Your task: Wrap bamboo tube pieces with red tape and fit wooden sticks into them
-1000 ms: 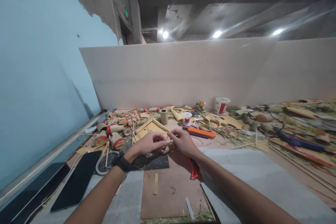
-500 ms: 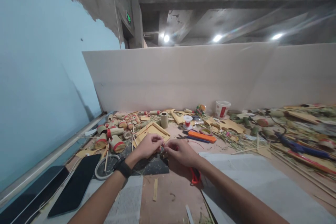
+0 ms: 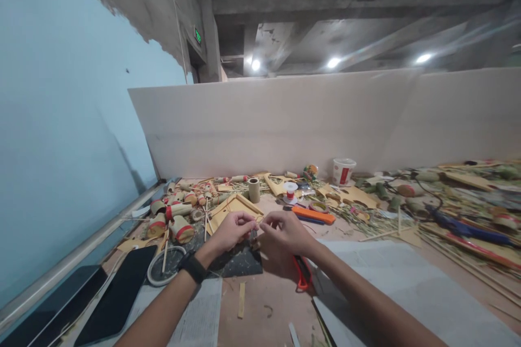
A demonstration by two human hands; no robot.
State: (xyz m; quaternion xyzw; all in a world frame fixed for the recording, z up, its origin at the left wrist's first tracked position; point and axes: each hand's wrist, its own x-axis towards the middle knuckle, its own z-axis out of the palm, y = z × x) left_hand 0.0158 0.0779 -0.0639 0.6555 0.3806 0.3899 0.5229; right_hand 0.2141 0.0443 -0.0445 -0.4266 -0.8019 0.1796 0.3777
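Observation:
My left hand (image 3: 236,230), with a dark watch (image 3: 192,267) on its wrist, is closed in a pinch over the black speckled mat (image 3: 240,264). Close beside it, almost touching at the fingertips, my right hand (image 3: 287,232) pinches too. Whatever lies between the fingers is too small and thin to make out. Just beyond the hands sits a yellow wooden frame (image 3: 235,202), with an upright bamboo tube (image 3: 254,191) behind it. A spool of red thread (image 3: 290,193) and an orange utility knife (image 3: 312,213) lie past my right hand. Under my right wrist is a red-handled tool (image 3: 302,274).
Bamboo pieces with red bands (image 3: 181,229) crowd the left, near a black phone (image 3: 118,293) and a roll of tape (image 3: 167,265). Plant scraps and a blue-handled tool (image 3: 468,227) cover the right. A white paper cup (image 3: 344,172) stands before the pale partition (image 3: 268,124).
The view has tilted up slightly. My hands remain pinched together at the same place, the right fingers now raised and bent more. More of the red-handled tool shows.

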